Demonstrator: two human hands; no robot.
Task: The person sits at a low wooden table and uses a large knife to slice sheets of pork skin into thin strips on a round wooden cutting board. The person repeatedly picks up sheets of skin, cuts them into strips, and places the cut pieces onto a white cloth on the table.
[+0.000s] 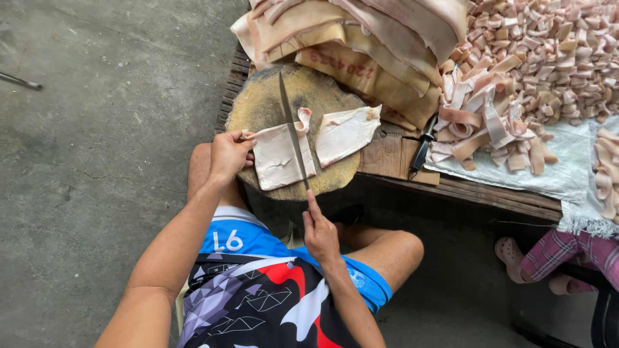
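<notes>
Concrete floor [97, 161] below, wooden desk [393, 158] ahead. Left hand [227, 154] pinches the pork skin slab [278, 158] flat on the round chopping block [264, 103] just in front, so it won't slide. Right hand [320, 235] is wrapped around the long knife [293, 132], blade across the slab.

On a low wooden table [393, 154], at its left end: round chopping block [258, 106]. On the block, two slabs of pork skin, left slab [278, 158] just beside right slab [345, 132]. Across the left slab, a long knife [293, 132], left hand [227, 154] at that slab's left edge, right hand [320, 233] at the handle end. Behind the block, stacked skin sheets [361, 45]. Right of the block, a second knife [422, 149], then cut strips [490, 125] on a cloth [561, 171]; behind them, a heap of small pieces [548, 51].
</notes>
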